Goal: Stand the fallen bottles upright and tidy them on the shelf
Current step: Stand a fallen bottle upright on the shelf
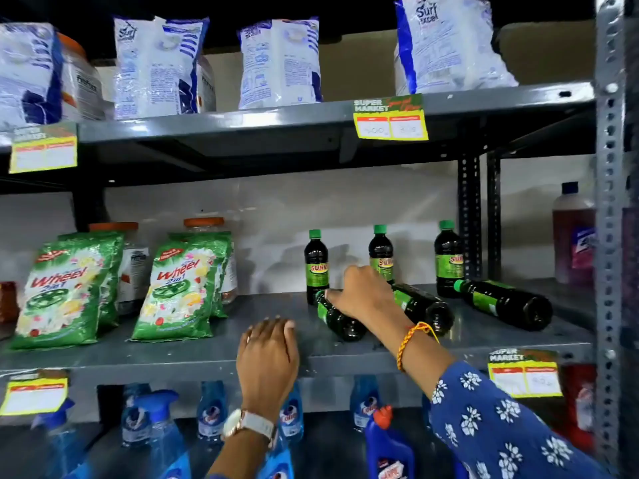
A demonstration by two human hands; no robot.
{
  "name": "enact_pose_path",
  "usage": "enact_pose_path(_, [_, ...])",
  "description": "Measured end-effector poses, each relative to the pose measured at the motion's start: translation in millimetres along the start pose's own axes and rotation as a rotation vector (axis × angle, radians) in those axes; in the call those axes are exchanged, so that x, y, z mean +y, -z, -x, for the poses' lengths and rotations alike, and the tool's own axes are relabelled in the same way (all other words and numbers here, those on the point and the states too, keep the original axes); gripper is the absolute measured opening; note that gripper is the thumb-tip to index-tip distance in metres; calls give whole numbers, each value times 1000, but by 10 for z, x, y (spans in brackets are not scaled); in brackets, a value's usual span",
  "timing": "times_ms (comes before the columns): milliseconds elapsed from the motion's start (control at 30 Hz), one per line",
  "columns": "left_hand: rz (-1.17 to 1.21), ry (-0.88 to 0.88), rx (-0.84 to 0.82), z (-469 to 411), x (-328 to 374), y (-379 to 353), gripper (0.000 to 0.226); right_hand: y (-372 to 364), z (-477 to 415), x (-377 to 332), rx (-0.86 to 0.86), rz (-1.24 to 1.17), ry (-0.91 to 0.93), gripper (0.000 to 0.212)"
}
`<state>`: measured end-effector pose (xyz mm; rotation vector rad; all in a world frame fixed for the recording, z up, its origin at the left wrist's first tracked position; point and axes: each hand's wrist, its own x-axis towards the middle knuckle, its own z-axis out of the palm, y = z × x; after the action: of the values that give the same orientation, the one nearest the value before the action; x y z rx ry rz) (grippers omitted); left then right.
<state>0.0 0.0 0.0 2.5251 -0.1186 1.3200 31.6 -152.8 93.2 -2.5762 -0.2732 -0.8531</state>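
Observation:
Three dark bottles with green caps stand upright at the back of the grey middle shelf (pixel 173 354): one at the left (pixel 316 261), one in the middle (pixel 380 252), one at the right (pixel 448 259). Three more lie on their sides in front. My right hand (pixel 363 293) is closed over the neck end of the leftmost fallen bottle (pixel 340 321). The second fallen bottle (pixel 425 305) lies just right of my wrist, and the third (pixel 506 304) lies farther right. My left hand (pixel 268 354) rests flat on the shelf's front edge, holding nothing.
Green Wheel detergent bags (pixel 176 288) and orange-lidded jars fill the shelf's left half. White-blue Surf Excel bags (pixel 157 67) sit on the shelf above. Blue spray bottles (pixel 211 413) stand below. A perforated steel upright (pixel 608 236) bounds the right side, with a pink bottle (pixel 572 243) behind it.

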Motion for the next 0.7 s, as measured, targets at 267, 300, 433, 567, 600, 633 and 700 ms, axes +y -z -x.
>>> enact_pose_path(267, [-95,6,49,124,-248,-259,40,-655,-297,-348,-298,594,-198,52])
enact_pose_path(300, [-106,0,62,141,-248,-284,40,-726,-312,-328,-264,630,-215,42])
enact_pose_path(433, [-72,3,64,144,-259,-292,38,-856,-308,-162,-80,555,-133,31])
enact_pose_path(567, [-53,19,59,130,-258,-304,39,-787,-294,52,70,139,-51,57])
enact_pose_path(600, [-52,18,55,146,-261,-305,39,-785,-286,86,89,-24,-52,58])
enact_pose_path(633, [-53,14,55,155,-268,-308,39,-799,-275,109,94,-180,-47,57])
enact_pose_path(700, [-44,14,54,164,-264,-308,39,-838,-248,139,85,-428,-39,51])
